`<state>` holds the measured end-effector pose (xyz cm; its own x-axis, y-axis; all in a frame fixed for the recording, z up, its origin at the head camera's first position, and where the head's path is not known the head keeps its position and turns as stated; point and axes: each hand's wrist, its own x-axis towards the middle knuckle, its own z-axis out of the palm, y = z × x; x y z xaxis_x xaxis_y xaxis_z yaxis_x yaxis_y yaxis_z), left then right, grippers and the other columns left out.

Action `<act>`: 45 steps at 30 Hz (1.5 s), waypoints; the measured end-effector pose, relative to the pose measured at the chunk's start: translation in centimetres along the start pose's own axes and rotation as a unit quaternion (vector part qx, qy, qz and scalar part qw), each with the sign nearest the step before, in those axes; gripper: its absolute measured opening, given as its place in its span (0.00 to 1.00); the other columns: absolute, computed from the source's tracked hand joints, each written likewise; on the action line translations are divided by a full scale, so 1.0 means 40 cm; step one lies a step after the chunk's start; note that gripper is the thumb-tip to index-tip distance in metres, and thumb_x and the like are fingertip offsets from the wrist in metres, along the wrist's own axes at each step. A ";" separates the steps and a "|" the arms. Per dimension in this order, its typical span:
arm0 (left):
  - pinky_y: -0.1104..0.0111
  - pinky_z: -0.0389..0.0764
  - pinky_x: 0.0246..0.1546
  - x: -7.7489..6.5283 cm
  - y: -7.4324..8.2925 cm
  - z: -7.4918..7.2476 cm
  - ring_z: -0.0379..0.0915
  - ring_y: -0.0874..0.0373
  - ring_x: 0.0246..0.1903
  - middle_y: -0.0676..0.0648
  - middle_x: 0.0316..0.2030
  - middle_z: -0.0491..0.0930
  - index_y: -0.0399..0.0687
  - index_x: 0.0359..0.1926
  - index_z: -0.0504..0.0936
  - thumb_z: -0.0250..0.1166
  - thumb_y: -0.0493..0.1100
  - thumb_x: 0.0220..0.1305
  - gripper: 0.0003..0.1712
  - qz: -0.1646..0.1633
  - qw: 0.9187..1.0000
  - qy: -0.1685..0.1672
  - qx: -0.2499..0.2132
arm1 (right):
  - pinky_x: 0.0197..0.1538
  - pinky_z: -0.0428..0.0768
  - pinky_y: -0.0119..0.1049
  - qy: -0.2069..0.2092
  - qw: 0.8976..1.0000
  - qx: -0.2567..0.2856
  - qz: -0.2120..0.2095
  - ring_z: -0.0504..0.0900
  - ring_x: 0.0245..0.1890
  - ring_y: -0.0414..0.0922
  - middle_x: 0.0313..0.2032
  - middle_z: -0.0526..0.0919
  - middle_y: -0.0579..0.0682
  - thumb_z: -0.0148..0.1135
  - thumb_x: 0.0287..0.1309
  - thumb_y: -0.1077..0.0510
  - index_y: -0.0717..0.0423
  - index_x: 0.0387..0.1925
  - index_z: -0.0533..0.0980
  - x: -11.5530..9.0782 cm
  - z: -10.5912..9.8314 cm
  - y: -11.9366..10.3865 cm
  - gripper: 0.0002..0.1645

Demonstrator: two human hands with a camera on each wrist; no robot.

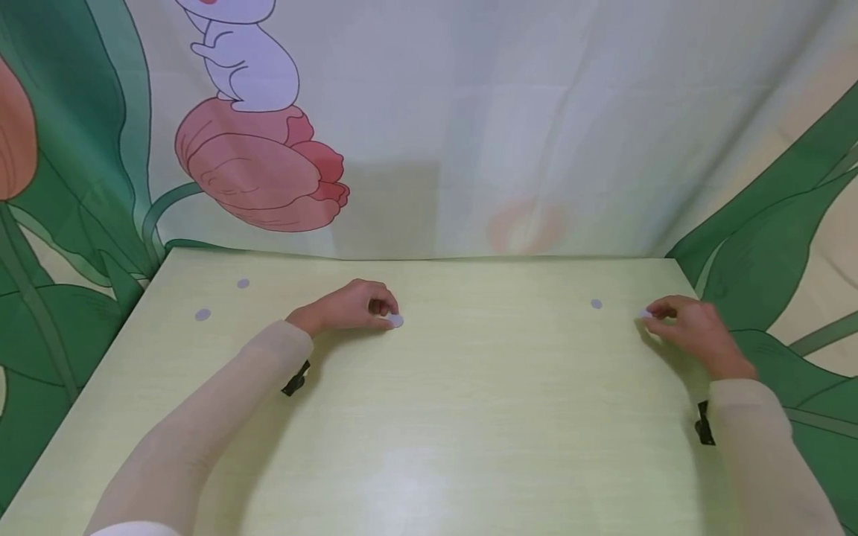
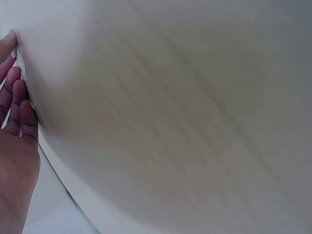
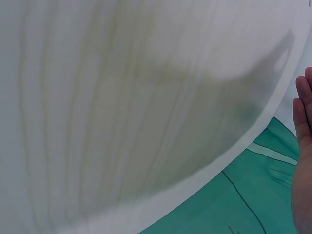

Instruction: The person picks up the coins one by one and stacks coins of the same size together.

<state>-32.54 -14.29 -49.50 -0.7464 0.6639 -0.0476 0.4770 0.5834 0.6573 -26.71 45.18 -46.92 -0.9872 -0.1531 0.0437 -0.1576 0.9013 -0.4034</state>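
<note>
My left hand is low over the table, pinching a small flat white disc between thumb and fingers. In the left wrist view, the fingers run along the left edge, with the disc's thin edge at the fingertips. Far to the right, my right hand holds another small pale disc at its fingertips, close over the table. A third disc lies flat to the left of that hand. Only part of the right hand shows in the right wrist view; its fingertips are mostly out of frame.
Two more pale discs, one at the back and one nearer, lie on the left of the light wooden table. Behind the table's back edge hangs a printed curtain with a rabbit and flowers. Black wrist straps show below the sleeves.
</note>
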 end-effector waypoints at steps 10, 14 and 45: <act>0.65 0.75 0.42 -0.001 0.000 -0.004 0.72 0.55 0.39 0.50 0.36 0.78 0.46 0.43 0.86 0.75 0.41 0.61 0.10 -0.003 1.000 -0.004 0.002 | 0.53 0.75 0.58 -0.001 1.000 -0.001 -0.018 0.79 0.52 0.59 0.51 0.84 0.63 0.65 0.67 0.47 0.62 0.53 0.80 0.011 -0.002 -0.034 0.24; 0.65 0.75 0.43 0.000 0.002 -0.004 0.72 0.55 0.39 0.50 0.36 0.78 0.47 0.43 0.86 0.74 0.41 0.61 0.10 -0.002 1.000 -0.003 0.001 | 0.52 0.75 0.57 -0.003 1.000 -0.004 -0.027 0.79 0.51 0.59 0.50 0.84 0.63 0.65 0.67 0.47 0.62 0.52 0.81 0.019 0.000 -0.050 0.23; 0.65 0.76 0.45 0.001 0.016 -0.005 0.73 0.55 0.40 0.50 0.38 0.79 0.47 0.41 0.86 0.75 0.41 0.60 0.10 -0.024 1.000 -0.002 0.000 | 0.51 0.77 0.55 -0.005 0.997 -0.003 -0.079 0.80 0.48 0.57 0.47 0.84 0.60 0.68 0.65 0.56 0.62 0.49 0.81 0.054 0.034 -0.113 0.16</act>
<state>-32.34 -14.00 -48.94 -0.7668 0.6367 -0.0821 0.4400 0.6144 0.6549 -28.08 40.22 -46.25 -0.9500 -0.2971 0.0965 -0.3108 0.8680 -0.3873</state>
